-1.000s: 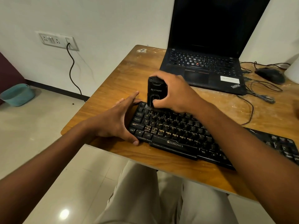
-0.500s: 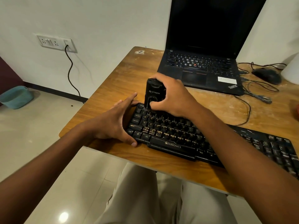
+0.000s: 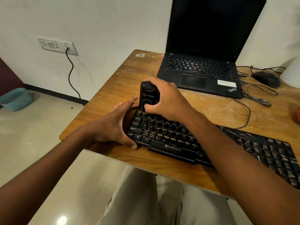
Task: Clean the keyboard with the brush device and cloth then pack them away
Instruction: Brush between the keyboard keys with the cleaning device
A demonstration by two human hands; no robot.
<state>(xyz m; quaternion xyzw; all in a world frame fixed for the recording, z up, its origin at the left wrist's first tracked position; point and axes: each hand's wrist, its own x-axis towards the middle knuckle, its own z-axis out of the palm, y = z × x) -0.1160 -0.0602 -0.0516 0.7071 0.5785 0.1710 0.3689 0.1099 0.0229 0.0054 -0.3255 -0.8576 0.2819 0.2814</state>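
A black keyboard (image 3: 178, 138) lies slanted along the near edge of the wooden table (image 3: 113, 82). My right hand (image 3: 167, 99) grips a black upright brush device (image 3: 148, 96), whose lower end sits on the keys at the keyboard's far-left corner. My left hand (image 3: 113, 125) rests flat against the keyboard's left end, fingers straight and thumb at the front corner. No cloth is in view.
An open black laptop (image 3: 204, 69) stands behind the keyboard. A black mouse (image 3: 266, 78) and tangled cables (image 3: 258, 98) lie at the right. A wall socket (image 3: 56, 46) with a plugged cord is at the left, and a teal basket (image 3: 15, 99) sits on the floor.
The brush device has stayed at the keyboard's far-left corner in my right hand. My left hand keeps its place; only the camera view has shifted slightly.
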